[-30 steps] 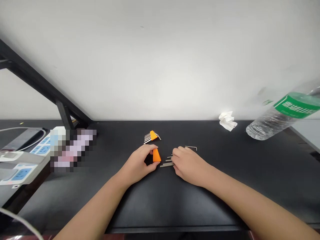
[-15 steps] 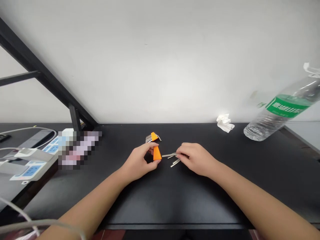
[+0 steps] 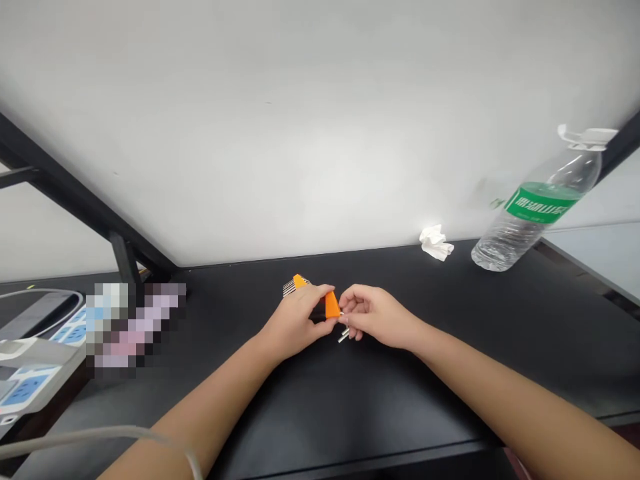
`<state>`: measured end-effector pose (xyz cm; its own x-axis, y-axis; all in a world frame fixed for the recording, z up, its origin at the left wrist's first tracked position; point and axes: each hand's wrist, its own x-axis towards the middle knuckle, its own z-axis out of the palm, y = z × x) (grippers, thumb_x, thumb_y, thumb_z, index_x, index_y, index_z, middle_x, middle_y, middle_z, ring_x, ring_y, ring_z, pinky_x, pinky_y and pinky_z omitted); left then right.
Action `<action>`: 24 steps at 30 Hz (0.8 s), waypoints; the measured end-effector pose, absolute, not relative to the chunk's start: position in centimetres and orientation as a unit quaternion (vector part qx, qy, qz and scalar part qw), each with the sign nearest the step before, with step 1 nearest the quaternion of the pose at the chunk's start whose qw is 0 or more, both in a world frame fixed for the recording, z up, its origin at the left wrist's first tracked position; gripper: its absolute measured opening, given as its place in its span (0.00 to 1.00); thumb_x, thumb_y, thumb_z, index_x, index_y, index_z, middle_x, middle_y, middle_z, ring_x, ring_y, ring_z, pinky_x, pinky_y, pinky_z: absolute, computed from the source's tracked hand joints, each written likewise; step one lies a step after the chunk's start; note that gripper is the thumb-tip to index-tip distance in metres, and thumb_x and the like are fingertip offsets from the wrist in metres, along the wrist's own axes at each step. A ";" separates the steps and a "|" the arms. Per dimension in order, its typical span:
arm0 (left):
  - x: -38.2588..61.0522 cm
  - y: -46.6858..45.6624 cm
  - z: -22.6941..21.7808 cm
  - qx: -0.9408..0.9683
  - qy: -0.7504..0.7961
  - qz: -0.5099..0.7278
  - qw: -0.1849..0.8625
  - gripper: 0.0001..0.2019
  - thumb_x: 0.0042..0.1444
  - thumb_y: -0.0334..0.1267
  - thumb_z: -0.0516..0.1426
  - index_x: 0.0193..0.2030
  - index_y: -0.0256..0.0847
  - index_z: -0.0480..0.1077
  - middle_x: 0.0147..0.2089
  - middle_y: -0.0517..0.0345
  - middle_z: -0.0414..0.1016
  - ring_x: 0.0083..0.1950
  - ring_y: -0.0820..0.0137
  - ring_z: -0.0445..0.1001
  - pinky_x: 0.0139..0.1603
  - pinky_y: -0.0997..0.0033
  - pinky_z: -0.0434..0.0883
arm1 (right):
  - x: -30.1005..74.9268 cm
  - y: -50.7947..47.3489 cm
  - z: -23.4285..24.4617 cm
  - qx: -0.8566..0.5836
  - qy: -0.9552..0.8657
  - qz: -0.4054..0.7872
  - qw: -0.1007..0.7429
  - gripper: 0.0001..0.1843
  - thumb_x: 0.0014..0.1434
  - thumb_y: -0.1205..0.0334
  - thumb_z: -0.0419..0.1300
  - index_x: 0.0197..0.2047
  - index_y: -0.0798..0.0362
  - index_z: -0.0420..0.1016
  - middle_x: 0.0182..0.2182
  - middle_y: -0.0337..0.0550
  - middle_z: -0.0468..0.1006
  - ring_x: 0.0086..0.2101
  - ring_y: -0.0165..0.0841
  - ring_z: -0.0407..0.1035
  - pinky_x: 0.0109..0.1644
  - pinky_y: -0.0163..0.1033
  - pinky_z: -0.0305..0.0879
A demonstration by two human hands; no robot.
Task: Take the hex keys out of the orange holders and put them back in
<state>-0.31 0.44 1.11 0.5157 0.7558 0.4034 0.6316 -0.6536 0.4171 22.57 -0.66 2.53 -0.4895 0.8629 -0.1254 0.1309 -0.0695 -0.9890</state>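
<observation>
My left hand (image 3: 297,327) is closed around a small orange hex-key holder (image 3: 332,305), pinched between thumb and fingers above the black table (image 3: 320,407). My right hand (image 3: 373,315) is closed on a thin metal hex key, its tip right at the holder's right face. Another loose hex key (image 3: 343,336) pokes out below my right fingers. A second orange holder filled with several hex keys (image 3: 295,285) lies on the table just behind my left hand, partly hidden by it.
A plastic water bottle with a green label (image 3: 533,210) leans at the back right. A crumpled white tissue (image 3: 436,242) lies near the wall. Power strips (image 3: 30,373) and cables sit at the left, beside a black frame strut (image 3: 85,207).
My hands have come together: the right hand lifted a hex key off the table and brought it to the orange holder. The camera view tilted and shifted slightly.
</observation>
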 end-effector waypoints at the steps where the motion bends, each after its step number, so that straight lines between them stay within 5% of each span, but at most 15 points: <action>1: -0.2 0.3 1.2 0.870 0.402 0.265 0.108 0.20 0.60 0.40 0.64 0.59 0.44 0.70 0.50 0.51 0.83 0.49 0.60 0.82 0.51 0.60 0.78 | 22.1 -0.7 2.1 -0.393 -0.570 0.653 0.307 0.11 0.60 0.60 0.68 0.42 0.52 0.71 0.32 0.37 0.79 0.29 0.31 0.76 0.36 0.40 0.75; 5: -0.3 -0.1 1.7 0.879 0.413 0.199 0.129 0.10 0.61 0.38 0.61 0.50 0.46 0.71 0.41 0.57 0.80 0.42 0.64 0.80 0.43 0.64 0.76 | 21.4 -0.7 1.6 -0.392 -0.581 0.647 0.301 0.09 0.62 0.62 0.64 0.40 0.50 0.65 0.30 0.37 0.78 0.31 0.33 0.76 0.40 0.42 0.75; 8: -1.3 0.1 1.3 0.858 0.437 0.232 0.139 0.20 0.57 0.34 0.62 0.56 0.47 0.68 0.43 0.58 0.80 0.43 0.65 0.79 0.45 0.65 0.76 | 22.7 -0.7 2.4 -0.419 -0.782 0.389 0.249 0.03 0.65 0.66 0.60 0.38 0.51 0.70 0.36 0.41 0.77 0.34 0.33 0.72 0.42 0.41 0.70; 12: -2.7 1.0 0.4 0.829 0.463 0.269 0.163 0.22 0.55 0.33 0.61 0.57 0.46 0.66 0.42 0.59 0.77 0.41 0.68 0.77 0.44 0.66 0.77 | 24.8 -0.6 2.8 -0.340 -0.928 0.117 0.093 0.09 0.68 0.68 0.58 0.35 0.52 0.76 0.40 0.46 0.76 0.41 0.37 0.68 0.49 0.45 0.65; 19: -3.1 1.6 -0.1 0.826 0.457 0.276 0.183 0.21 0.56 0.33 0.60 0.56 0.45 0.67 0.41 0.60 0.76 0.41 0.69 0.76 0.44 0.67 0.76 | 23.9 -1.2 1.8 -0.331 -0.943 0.031 0.027 0.07 0.64 0.70 0.58 0.34 0.54 0.75 0.36 0.48 0.76 0.39 0.38 0.67 0.43 0.43 0.60; 24: -3.0 1.3 0.2 0.821 0.450 0.277 0.217 0.20 0.58 0.37 0.62 0.57 0.46 0.67 0.37 0.63 0.73 0.36 0.72 0.73 0.39 0.70 0.74 | 23.8 -1.1 2.6 -0.393 -0.905 0.139 0.086 0.06 0.62 0.71 0.58 0.34 0.52 0.69 0.32 0.39 0.75 0.29 0.30 0.64 0.34 0.38 0.54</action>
<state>-2.97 1.26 0.16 0.4418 0.8586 0.2599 0.6180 -0.5013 0.6056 23.75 -1.10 2.63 -0.6762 0.7353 0.0467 0.6873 0.6524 -0.3194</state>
